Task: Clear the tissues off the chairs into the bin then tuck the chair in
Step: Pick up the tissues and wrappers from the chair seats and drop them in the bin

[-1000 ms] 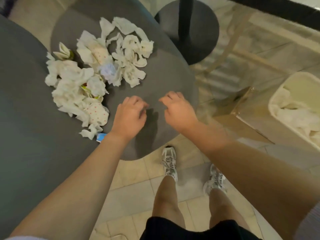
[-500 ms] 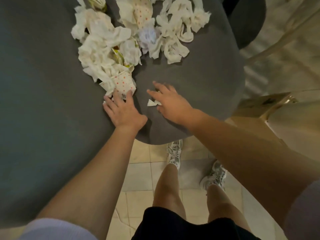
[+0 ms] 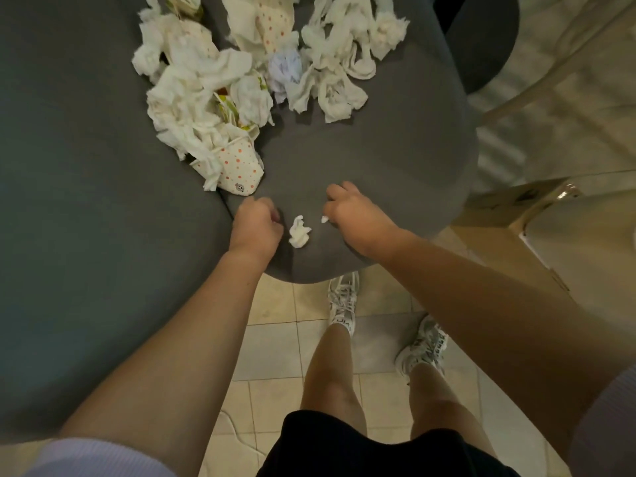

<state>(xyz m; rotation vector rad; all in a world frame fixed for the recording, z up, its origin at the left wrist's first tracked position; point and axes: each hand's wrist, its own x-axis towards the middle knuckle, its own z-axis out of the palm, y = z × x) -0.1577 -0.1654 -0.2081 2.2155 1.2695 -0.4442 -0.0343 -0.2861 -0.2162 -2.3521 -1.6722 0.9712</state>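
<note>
Still gathering stage: right hand point(image 3: 354, 215) pinches a tiny tissue bit point(image 3: 324, 220), left hand point(image 3: 256, 223) curled, holding nothing I can see. Small wad point(image 3: 298, 232) lies btwn them; big pile point(image 3: 241, 80) on chair seat point(image 3: 395, 160) just beyond. Next: scoop, carry to bin

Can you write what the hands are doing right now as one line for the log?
left hand: curled, empty | right hand: pinching tissue scrap | small tissue wad: between hands on chair seat
</note>
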